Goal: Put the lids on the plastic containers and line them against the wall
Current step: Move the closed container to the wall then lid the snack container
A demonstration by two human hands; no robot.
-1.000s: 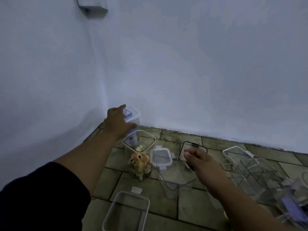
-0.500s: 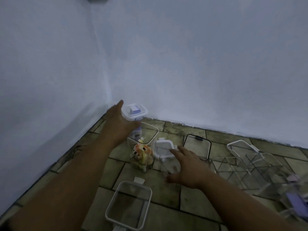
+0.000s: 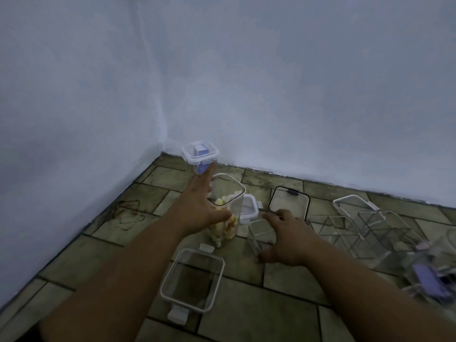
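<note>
Reaching across the tiled floor, both bare arms crowd a tight cluster of clear plastic, and that crowding is the main risk. At lower right of the frame a heap of empty clear plastic containers lies tumbled and overlapping; a careless sweep of the right arm could scatter it further. Near bottom centre a large white-rimmed clear lid lies flat right under the left forearm, easy to drag or kneel on. At centre a tall clear plastic container holding yellow and orange pieces stands open and narrow; the left hand, fingers spread and loose around its near side, could tip it, I judge, if it presses above the middle. In the corner stands a small lidded clear container with a purple latch, already against the wall, just beyond the left fingertips. A black-rimmed clear lid and a small white-rimmed square lid lie behind. The right hand, open and gripping nothing, rests over a small empty clear container.
</note>
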